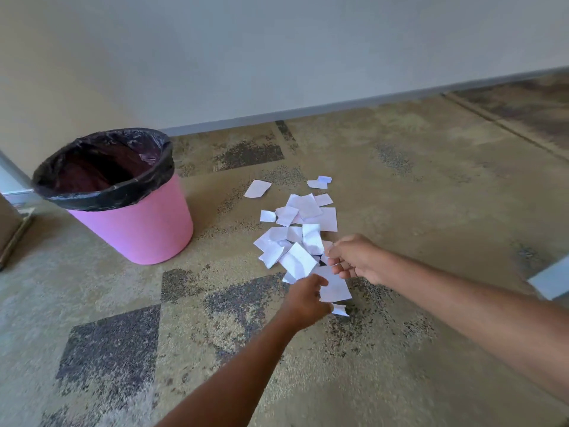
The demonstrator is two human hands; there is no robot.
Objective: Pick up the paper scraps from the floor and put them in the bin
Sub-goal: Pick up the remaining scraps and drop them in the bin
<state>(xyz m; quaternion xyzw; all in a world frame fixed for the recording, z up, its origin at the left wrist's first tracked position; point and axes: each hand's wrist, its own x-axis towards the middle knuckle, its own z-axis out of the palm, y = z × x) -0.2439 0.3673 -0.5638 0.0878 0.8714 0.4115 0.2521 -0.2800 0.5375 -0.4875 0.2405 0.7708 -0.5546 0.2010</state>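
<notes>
Several white paper scraps [303,229] lie in a loose heap on the patterned carpet, right of a pink bin [144,229] lined with a black bag. My left hand [304,298] reaches in from below with its back to the camera. Its thumb lies over the edge of a large scrap [335,288] at the heap's near end, and its fingers are hidden. A small scrap [340,310] sticks out from under that hand. My right hand [354,257] hovers at the heap's right edge, fingers loosely curled downward just over the scraps, holding nothing that I can see.
The bin stands near the wall corner, about an arm's width left of the heap. A loose scrap [257,188] and two more [320,181] lie farther back. A pale flat object [551,282] shows at the right edge. A wooden edge [14,238] sits at far left.
</notes>
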